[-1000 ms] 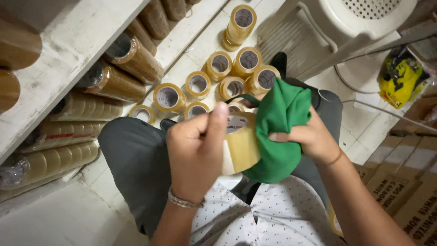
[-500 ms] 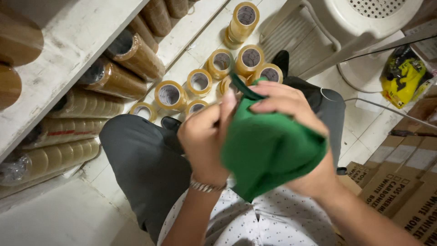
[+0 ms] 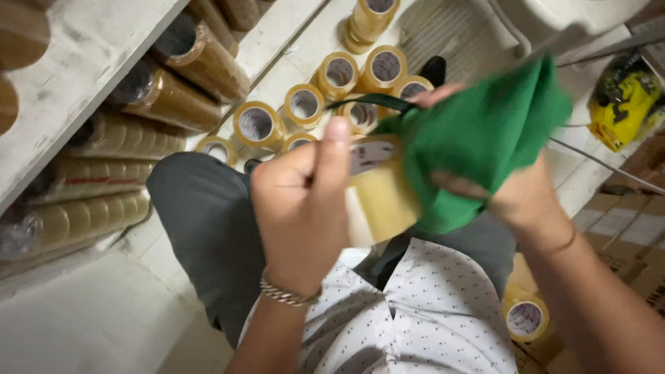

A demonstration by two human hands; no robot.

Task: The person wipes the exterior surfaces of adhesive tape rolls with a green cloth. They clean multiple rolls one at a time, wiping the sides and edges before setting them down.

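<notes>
My left hand (image 3: 301, 208) grips a roll of clear-tan packing tape (image 3: 377, 187) held over my lap, thumb up against its core. My right hand (image 3: 516, 197) holds a bunched green cloth (image 3: 485, 131) that presses against the right side of the roll and hides most of the fingers. The cloth is blurred from motion. A metal bracelet sits on my left wrist.
Several tape rolls (image 3: 305, 104) stand on the tiled floor ahead of my knees. Wrapped tape stacks (image 3: 187, 62) lie on the white shelf (image 3: 76, 62) at left. Another roll (image 3: 524, 318) lies by my right hip. Cardboard boxes (image 3: 634, 235), a yellow bag (image 3: 623, 104) and a white plastic stool (image 3: 554, 21) stand at right.
The green cloth, which covered the roll half a second ago, has swung up and to the right, uncovering the tape roll again. My left hand keeps its hold.
</notes>
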